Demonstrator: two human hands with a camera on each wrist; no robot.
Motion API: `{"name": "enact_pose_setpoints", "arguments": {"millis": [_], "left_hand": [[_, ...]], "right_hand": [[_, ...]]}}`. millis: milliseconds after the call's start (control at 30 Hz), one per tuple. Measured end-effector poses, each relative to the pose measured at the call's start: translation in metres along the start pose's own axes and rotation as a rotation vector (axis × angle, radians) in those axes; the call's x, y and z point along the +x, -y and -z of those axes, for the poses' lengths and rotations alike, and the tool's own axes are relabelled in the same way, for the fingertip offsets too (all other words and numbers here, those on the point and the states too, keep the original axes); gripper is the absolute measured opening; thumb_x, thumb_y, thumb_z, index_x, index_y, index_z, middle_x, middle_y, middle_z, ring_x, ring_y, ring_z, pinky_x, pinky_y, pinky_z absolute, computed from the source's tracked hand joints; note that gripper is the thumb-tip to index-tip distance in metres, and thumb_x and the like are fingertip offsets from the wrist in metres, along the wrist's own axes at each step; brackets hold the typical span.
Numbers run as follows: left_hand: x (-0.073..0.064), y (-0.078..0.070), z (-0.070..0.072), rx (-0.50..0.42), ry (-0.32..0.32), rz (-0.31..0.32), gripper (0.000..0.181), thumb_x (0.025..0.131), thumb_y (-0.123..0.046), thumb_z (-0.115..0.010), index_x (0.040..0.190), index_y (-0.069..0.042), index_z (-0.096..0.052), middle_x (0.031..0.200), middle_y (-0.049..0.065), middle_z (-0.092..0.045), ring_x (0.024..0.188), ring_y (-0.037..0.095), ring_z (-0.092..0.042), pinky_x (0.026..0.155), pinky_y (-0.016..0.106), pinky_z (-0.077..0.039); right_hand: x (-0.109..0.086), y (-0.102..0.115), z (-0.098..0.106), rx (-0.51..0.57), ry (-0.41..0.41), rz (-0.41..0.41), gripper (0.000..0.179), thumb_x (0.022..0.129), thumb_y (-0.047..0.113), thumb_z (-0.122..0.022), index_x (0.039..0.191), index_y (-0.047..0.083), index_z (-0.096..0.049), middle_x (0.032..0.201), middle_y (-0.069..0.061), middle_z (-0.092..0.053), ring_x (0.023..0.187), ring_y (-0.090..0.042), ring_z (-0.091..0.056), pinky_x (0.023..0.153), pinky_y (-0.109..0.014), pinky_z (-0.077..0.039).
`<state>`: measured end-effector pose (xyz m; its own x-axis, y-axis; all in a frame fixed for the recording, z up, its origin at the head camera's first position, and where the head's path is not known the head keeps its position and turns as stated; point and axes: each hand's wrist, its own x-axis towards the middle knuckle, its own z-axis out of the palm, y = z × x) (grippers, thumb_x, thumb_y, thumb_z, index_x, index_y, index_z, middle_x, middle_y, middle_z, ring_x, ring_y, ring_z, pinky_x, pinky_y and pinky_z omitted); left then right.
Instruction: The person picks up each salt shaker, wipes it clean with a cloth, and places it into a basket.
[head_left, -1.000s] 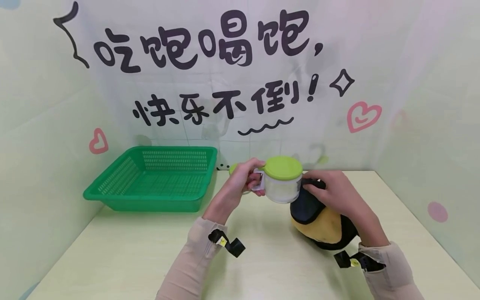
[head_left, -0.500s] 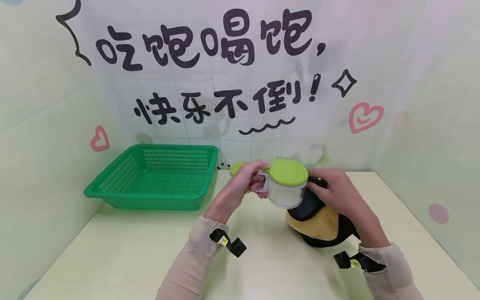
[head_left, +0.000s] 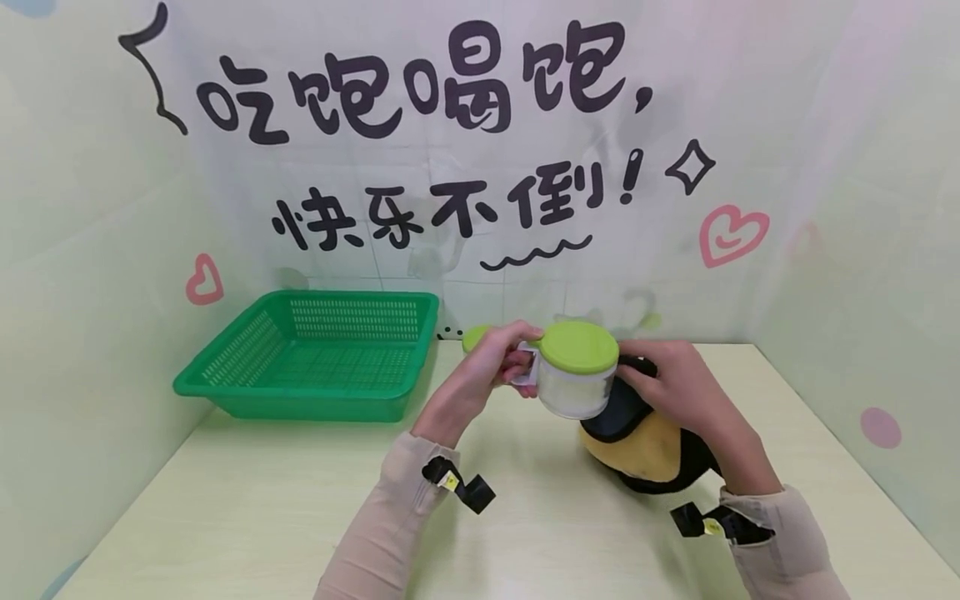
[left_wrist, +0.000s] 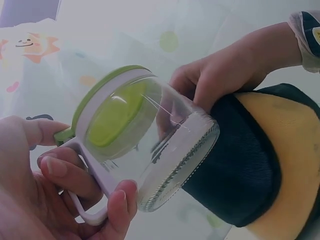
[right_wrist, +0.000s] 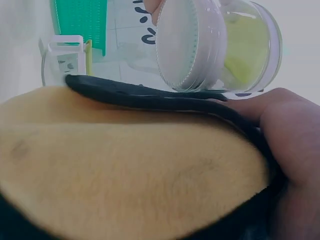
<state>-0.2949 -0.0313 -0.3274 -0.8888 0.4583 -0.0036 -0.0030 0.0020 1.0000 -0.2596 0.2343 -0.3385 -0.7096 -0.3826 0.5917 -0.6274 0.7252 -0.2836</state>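
Note:
In my left hand (head_left: 495, 362) I hold a clear glass jar (head_left: 573, 390) by its white side handle. Its lime-green lid (head_left: 579, 346) is on, and the thumb rests on the lid's tab in the left wrist view. My right hand (head_left: 671, 379) pinches the dark upper edge of a soft tan cloth item (head_left: 645, 450) with a navy flap (left_wrist: 237, 165) and black trim. What kind of item it is, I cannot tell. The jar is in front of the right fingertips, which show partly through the glass; whether they touch it is unclear.
A green plastic basket (head_left: 315, 408) stands at the back left of the pale table (head_left: 525, 533). A second green-lidded jar (right_wrist: 67, 60) with a white handle stands behind my left hand. A printed wall sheet (head_left: 390, 158) hangs behind the table.
My left hand has shifted the jar slightly right and down in the head view. The right hand keeps its grip on the cloth item, which has barely moved.

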Motion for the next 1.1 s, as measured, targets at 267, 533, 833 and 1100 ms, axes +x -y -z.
{"name": "enact_pose_setpoints", "arguments": {"millis": [267, 533, 833, 1100], "left_hand": [[0.0002, -0.001, -0.0019, 0.013, 0.011, -0.007, 0.038, 0.094, -0.04, -0.056, 0.068, -0.012, -0.048, 0.053, -0.004, -0.033, 0.052, 0.018, -0.057, 0.064, 0.031, -0.051], [-0.0003, -0.0006, -0.0016, -0.014, -0.016, -0.002, 0.037, 0.092, -0.038, -0.057, 0.067, -0.014, -0.045, 0.055, -0.004, -0.032, 0.052, 0.017, -0.04, 0.063, 0.03, -0.05], [0.0011, 0.0026, 0.0001, 0.007, 0.057, 0.0, 0.036, 0.094, -0.039, -0.056, 0.074, -0.008, -0.057, 0.052, -0.004, -0.036, 0.051, 0.017, -0.057, 0.062, 0.03, -0.051], [0.0001, 0.0014, 0.0008, -0.031, 0.11, -0.011, 0.032, 0.095, -0.037, -0.056, 0.082, -0.008, -0.063, 0.051, -0.005, -0.035, 0.05, 0.017, -0.052, 0.06, 0.03, -0.048]], "right_hand": [[-0.0011, 0.0, 0.0007, 0.006, -0.082, 0.024, 0.025, 0.085, -0.001, -0.079, 0.109, 0.007, -0.077, 0.105, -0.009, -0.079, 0.098, -0.028, -0.075, 0.084, -0.049, -0.06], [-0.0006, 0.0013, 0.0019, -0.008, 0.148, -0.049, 0.019, 0.09, 0.011, -0.078, 0.109, 0.016, -0.079, 0.101, 0.0, -0.078, 0.093, -0.02, -0.072, 0.084, -0.046, -0.058], [0.0009, -0.0014, -0.0019, 0.014, -0.018, 0.047, 0.021, 0.086, 0.0, -0.078, 0.102, 0.013, -0.079, 0.098, -0.001, -0.079, 0.091, -0.02, -0.074, 0.079, -0.044, -0.06], [0.0015, -0.0045, -0.0048, 0.043, -0.103, 0.099, 0.023, 0.084, -0.006, -0.077, 0.1, 0.011, -0.078, 0.097, -0.002, -0.078, 0.091, -0.018, -0.073, 0.079, -0.034, -0.059]]}}
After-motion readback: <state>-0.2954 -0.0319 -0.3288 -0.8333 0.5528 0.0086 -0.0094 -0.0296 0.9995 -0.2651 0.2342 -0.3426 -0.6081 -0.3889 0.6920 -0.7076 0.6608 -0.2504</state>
